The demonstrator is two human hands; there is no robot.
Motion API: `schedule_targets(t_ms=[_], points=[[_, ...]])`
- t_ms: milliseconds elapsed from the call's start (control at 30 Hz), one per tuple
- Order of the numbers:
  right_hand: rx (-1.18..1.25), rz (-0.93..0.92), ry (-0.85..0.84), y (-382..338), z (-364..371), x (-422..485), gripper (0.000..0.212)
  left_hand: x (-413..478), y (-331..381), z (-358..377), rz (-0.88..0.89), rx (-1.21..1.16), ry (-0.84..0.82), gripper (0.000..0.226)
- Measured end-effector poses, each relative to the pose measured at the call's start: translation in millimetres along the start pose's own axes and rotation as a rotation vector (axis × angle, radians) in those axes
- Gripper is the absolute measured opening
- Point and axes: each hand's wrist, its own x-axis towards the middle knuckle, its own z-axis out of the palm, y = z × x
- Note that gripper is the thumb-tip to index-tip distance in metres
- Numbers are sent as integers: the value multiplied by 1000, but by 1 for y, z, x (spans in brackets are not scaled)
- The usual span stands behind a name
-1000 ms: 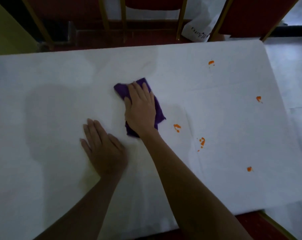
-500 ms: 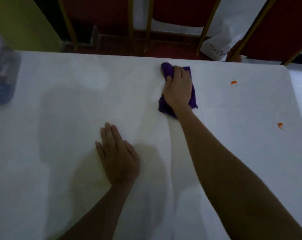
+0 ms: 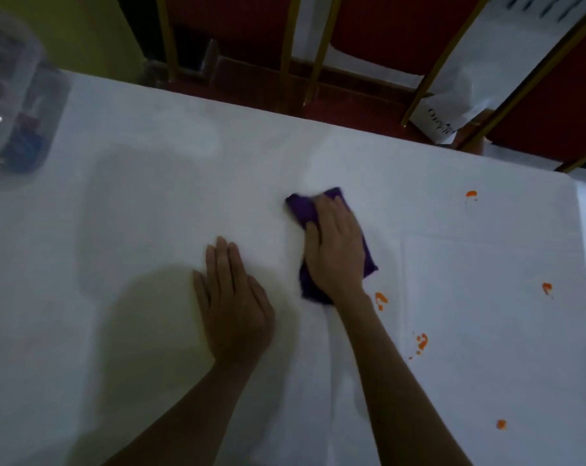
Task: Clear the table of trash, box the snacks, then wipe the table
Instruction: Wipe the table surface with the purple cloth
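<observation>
change: half a second ago the purple cloth lay at the table's far edge; now the right hand has drawn it back, just right of the left hand and a little farther out.
right hand fingers: straight and together, pressed flat on the cloth; nothing is curled round it, and the thumb lies along its left side.
left hand fingers: straight, palm down on the table, holding nothing; it has kept its place as a brace.
cloth: spread under the right palm, touching the table, its ends showing beyond the fingertips and by the wrist.
orange stains: the nearest sits to the right of the left hand, just past the cloth's near end; four more lie farther right, all unwiped.
clear box: far to the left of the left hand, at the table's far corner, with things inside, too blurred to name.
meaning: this looks like the return stroke of one wiping lane; no trash shows, so wiping is the step left, and the lanes right of the cloth probably come next.
</observation>
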Motion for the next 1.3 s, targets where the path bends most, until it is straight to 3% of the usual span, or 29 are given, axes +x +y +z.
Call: schedule_targets(t_ms=[133,300,467,633,800,933,1067,1200,1300], points=[[-21,215,85,4,5,92,42,0,-2,1,-16,3,-14,55],[-39,-50,-88,-56,40,122,40,0,-5,2,2,44,-57,58],[57,-231,-270,-81,37,27,40,0,-10,5,14,92,-75,65],[31,145,-133,-61,3,-97,38,1,-9,1,14,44,-73,60],[-69,246,-97,-65,-21,-204,51,-2,-7,-1,13,-19,-32,53],[-77,470,120,-20,-34,-200,45,-4,-8,1,44,-72,-13,50],[-41,704,231,10,-43,-111,45,2,-13,-2,57,-92,-100,56],[-46,516,135,-11,-24,-60,47,-8,-19,-9,106,-60,-138,61],[-9,349,25,-45,-12,-103,44,-35,-23,-12,179,-46,-143,59]])
